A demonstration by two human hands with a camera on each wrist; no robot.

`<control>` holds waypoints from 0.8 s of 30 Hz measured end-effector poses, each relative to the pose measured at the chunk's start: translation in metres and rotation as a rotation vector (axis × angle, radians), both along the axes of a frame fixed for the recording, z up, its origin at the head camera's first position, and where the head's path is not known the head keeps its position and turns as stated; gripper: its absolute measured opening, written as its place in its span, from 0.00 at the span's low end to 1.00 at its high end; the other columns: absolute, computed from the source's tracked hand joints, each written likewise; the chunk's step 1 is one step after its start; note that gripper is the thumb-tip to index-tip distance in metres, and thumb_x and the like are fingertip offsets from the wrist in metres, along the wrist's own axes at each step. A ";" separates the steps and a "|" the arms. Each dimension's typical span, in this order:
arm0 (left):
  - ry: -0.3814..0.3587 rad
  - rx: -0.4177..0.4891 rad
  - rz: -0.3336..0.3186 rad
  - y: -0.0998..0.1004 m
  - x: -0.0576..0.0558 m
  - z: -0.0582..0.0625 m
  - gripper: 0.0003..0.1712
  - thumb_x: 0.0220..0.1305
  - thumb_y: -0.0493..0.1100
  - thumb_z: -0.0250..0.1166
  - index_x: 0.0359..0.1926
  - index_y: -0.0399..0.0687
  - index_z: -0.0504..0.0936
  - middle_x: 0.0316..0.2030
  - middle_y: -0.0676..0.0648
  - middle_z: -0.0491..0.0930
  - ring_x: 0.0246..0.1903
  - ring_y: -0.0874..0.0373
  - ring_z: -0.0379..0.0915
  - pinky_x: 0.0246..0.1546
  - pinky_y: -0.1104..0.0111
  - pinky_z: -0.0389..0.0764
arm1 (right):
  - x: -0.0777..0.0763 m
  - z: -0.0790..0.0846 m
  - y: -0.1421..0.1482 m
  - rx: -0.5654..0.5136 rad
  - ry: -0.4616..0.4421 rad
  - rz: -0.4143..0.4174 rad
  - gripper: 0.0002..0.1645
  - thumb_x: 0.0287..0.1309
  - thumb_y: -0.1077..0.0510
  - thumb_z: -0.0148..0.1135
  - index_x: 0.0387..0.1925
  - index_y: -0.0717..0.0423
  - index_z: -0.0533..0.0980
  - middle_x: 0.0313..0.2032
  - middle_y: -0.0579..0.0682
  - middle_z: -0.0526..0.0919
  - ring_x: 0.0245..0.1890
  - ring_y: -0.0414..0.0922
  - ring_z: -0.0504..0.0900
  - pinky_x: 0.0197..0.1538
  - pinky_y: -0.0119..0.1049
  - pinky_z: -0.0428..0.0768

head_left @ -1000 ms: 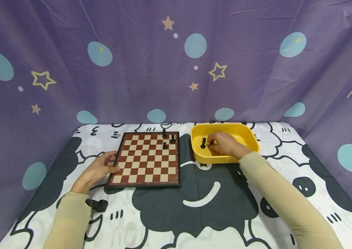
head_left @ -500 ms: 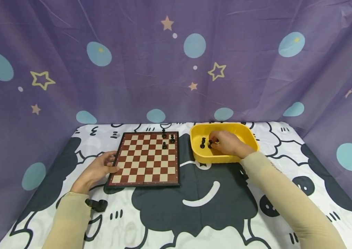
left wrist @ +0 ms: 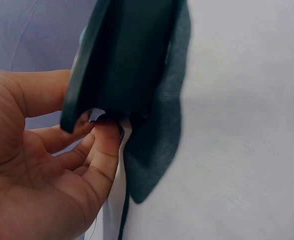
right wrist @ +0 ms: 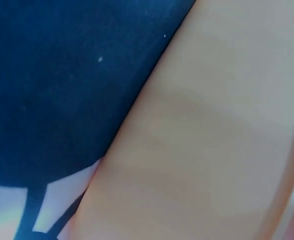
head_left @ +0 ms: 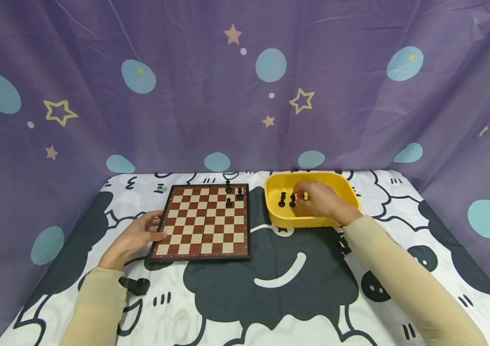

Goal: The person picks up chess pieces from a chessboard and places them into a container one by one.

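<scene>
In the head view, the left hand grips the near left side of a folding chessboard, thumb over the top. The left wrist view shows its fingertips under the board's dark edge. Three black chess pieces stand near the board's far right corner, one of them a little forward. The right hand is inside a yellow tray, fingers bent. Two black chess pieces, one and another, stand just left of its fingertips. I cannot tell whether its hidden fingers hold anything.
The tray stands to the right of the board on a cartoon-printed cloth. Its outer wall fills much of the right wrist view. A purple curtain hangs behind the table. A black wrist strap shows by the left sleeve.
The right hand has shifted slightly right in the tray, leaving a second black chess piece standing in plain view beside the first. The left hand and board have stayed put.
</scene>
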State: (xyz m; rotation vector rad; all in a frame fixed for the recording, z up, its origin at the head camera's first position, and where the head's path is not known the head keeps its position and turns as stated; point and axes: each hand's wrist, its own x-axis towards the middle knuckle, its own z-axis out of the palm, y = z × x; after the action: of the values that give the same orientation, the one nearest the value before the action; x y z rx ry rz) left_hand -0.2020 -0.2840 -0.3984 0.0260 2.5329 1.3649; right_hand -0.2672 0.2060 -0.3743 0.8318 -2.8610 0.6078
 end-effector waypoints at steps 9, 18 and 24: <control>0.018 -0.009 -0.005 -0.001 0.000 -0.001 0.46 0.59 0.37 0.67 0.72 0.33 0.51 0.61 0.29 0.60 0.55 0.39 0.63 0.51 0.51 0.69 | 0.011 0.005 -0.003 -0.033 0.006 -0.001 0.14 0.59 0.55 0.64 0.45 0.57 0.80 0.39 0.48 0.84 0.38 0.50 0.81 0.45 0.45 0.76; 0.029 -0.012 -0.011 -0.002 -0.001 -0.002 0.46 0.59 0.36 0.67 0.71 0.33 0.51 0.62 0.28 0.60 0.55 0.39 0.63 0.51 0.50 0.69 | 0.019 0.008 -0.008 -0.063 0.026 0.005 0.13 0.60 0.52 0.64 0.44 0.53 0.81 0.39 0.45 0.83 0.33 0.43 0.77 0.42 0.41 0.77; 0.007 -0.013 0.006 0.000 -0.001 -0.001 0.47 0.58 0.37 0.67 0.72 0.34 0.51 0.62 0.28 0.60 0.55 0.40 0.64 0.51 0.50 0.69 | 0.023 0.007 -0.013 -0.077 0.062 0.040 0.12 0.60 0.53 0.63 0.43 0.54 0.81 0.38 0.44 0.82 0.30 0.41 0.74 0.36 0.37 0.75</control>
State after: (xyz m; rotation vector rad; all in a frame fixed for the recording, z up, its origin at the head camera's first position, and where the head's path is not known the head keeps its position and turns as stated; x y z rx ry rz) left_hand -0.2030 -0.2840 -0.3999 0.0205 2.5498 1.3533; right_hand -0.2437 0.1928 -0.3669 0.8820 -2.7526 0.6799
